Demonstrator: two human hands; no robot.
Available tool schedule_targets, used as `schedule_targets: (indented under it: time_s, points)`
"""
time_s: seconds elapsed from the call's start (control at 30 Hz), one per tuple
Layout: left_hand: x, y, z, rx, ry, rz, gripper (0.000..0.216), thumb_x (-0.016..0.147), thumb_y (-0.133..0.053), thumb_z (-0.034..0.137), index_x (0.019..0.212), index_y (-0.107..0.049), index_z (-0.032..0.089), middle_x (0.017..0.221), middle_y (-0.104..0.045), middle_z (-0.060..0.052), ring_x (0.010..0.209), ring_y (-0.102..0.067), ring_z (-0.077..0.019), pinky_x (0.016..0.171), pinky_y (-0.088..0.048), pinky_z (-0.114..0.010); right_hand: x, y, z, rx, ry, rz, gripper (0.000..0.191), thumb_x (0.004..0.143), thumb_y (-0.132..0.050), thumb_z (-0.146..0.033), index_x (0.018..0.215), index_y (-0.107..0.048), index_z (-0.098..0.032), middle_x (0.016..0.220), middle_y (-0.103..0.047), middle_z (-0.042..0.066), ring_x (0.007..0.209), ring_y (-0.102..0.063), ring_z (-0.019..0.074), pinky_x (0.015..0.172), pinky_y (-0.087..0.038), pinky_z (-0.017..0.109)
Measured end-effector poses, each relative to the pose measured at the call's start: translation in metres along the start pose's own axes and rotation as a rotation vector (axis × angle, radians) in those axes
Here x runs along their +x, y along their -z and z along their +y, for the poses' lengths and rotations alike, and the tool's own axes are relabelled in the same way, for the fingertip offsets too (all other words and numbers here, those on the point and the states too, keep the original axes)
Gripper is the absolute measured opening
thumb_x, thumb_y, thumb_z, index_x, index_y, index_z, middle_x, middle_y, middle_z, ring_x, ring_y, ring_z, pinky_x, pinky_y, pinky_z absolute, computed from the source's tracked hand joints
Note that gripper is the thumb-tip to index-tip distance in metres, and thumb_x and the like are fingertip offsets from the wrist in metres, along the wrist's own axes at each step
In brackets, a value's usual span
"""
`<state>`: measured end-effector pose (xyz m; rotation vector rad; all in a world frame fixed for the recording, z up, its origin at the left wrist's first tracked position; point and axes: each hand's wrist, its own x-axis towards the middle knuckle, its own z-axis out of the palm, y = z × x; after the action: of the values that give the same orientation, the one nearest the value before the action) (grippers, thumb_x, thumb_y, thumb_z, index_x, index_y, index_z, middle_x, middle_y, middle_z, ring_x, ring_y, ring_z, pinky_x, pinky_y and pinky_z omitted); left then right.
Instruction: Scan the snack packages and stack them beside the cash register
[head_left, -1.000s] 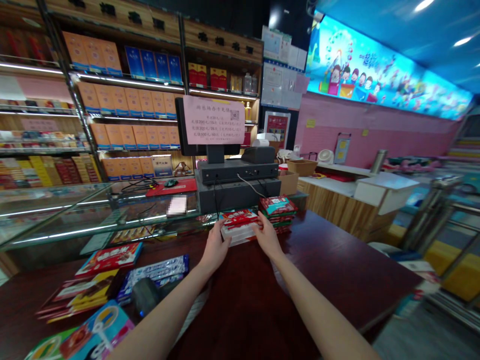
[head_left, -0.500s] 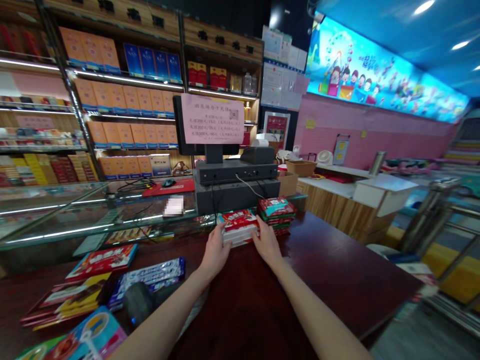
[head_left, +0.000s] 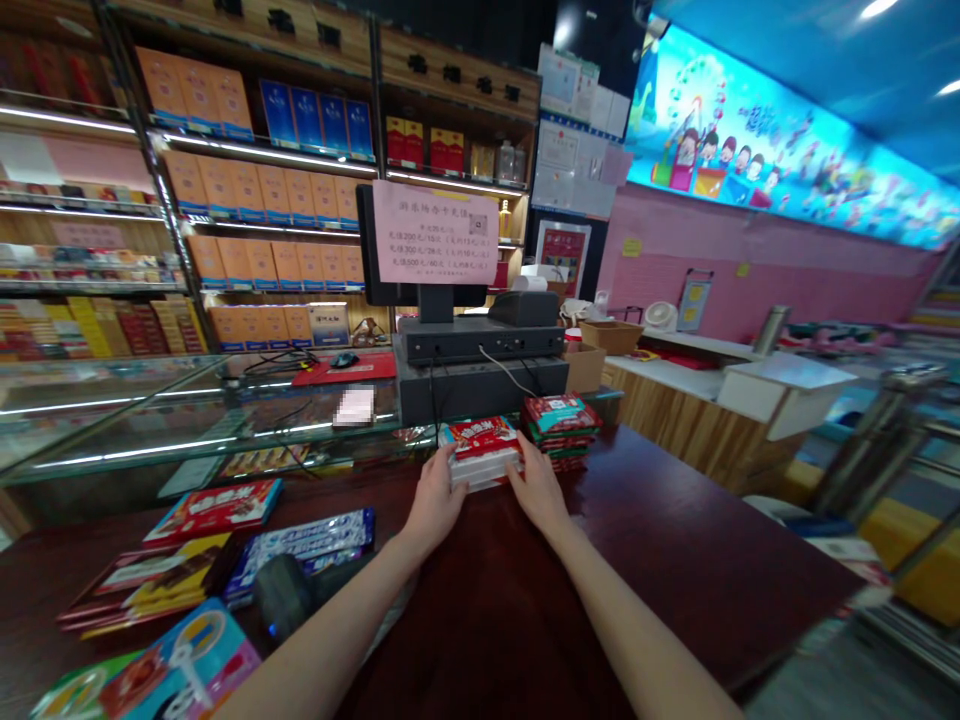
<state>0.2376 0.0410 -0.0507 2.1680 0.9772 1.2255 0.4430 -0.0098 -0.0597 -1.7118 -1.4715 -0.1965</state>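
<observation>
A small stack of flat red-and-white snack boxes (head_left: 481, 438) rests on the dark wooden counter below the cash register. My left hand (head_left: 437, 503) is closed against the left end of the stack, thumb on the near side. From the right end my right hand (head_left: 538, 490) grips the same stack, so it sits between both palms. Right beside it, almost touching my right fingers, stands a pile of red, green and teal snack packs (head_left: 561, 415). The far side of the boxes and some of my fingertips are hidden.
At left lie a red snack box (head_left: 214, 510), yellow-and-red packs (head_left: 176, 585), blue-and-white packs (head_left: 304, 543) and colourful packages (head_left: 169, 665). A dark handheld scanner (head_left: 283, 595) is near my left forearm. Behind are a glass display case (head_left: 157, 440) and the register (head_left: 480, 365).
The view has shifted slightly, so the surroundings sit a little further right and higher. Both hands stay on the stack of boxes, with hardly any movement.
</observation>
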Motion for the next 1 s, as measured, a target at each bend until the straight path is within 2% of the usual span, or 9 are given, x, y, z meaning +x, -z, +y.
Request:
schedule_targets:
  time_s: [0.2, 0.37, 0.6, 0.77, 1.0]
  points:
    - [0.001, 0.006, 0.004, 0.038, -0.007, -0.025, 0.062, 0.076, -0.059, 0.010, 0.136, -0.046, 0.016, 0.137, -0.058, -0.015, 0.130, -0.052, -0.0285, 0.115, -0.039, -0.049, -0.002, 0.001, -0.002, 0.040, 0.000, -0.014, 0.061, 0.090, -0.049, -0.025, 0.150, -0.040, -0.016, 0.143, -0.056, 0.015, 0.128, -0.054, 0.0290, 0.107, -0.044, 0.046]
    - [-0.001, 0.013, 0.008, 0.032, -0.015, -0.036, 0.064, 0.076, -0.059, 0.010, 0.137, -0.045, 0.020, 0.137, -0.058, -0.010, 0.132, -0.051, -0.0288, 0.114, -0.040, -0.049, -0.004, 0.004, -0.003, 0.058, 0.033, 0.002, 0.061, 0.090, -0.050, -0.026, 0.150, -0.040, -0.016, 0.143, -0.055, 0.016, 0.129, -0.053, 0.0292, 0.110, -0.042, 0.048]
    - [-0.002, 0.027, 0.016, 0.048, -0.021, -0.046, 0.064, 0.076, -0.060, 0.009, 0.137, -0.045, 0.019, 0.136, -0.059, -0.013, 0.129, -0.053, -0.0286, 0.113, -0.040, -0.049, -0.005, 0.014, -0.017, 0.065, 0.059, -0.010, 0.062, 0.089, -0.050, -0.024, 0.150, -0.040, -0.015, 0.144, -0.054, 0.016, 0.130, -0.052, 0.0284, 0.111, -0.042, 0.046]
    - [-0.004, 0.045, 0.017, 0.083, -0.007, -0.050, 0.062, 0.076, -0.062, 0.011, 0.136, -0.046, 0.017, 0.134, -0.060, -0.014, 0.130, -0.053, -0.0286, 0.111, -0.042, -0.048, -0.006, 0.013, -0.037, 0.073, 0.093, -0.026, 0.062, 0.089, -0.051, -0.025, 0.149, -0.042, -0.015, 0.139, -0.057, 0.017, 0.128, -0.052, 0.0295, 0.110, -0.042, 0.048]
    - [-0.010, 0.081, 0.006, 0.171, 0.033, -0.060, 0.054, 0.076, -0.063, 0.014, 0.128, -0.053, 0.020, 0.132, -0.063, -0.013, 0.129, -0.054, -0.0297, 0.108, -0.044, -0.050, -0.008, 0.000, -0.068, 0.094, 0.158, -0.058, 0.060, 0.089, -0.052, -0.025, 0.149, -0.043, -0.019, 0.138, -0.058, 0.015, 0.128, -0.053, 0.0305, 0.110, -0.041, 0.052]
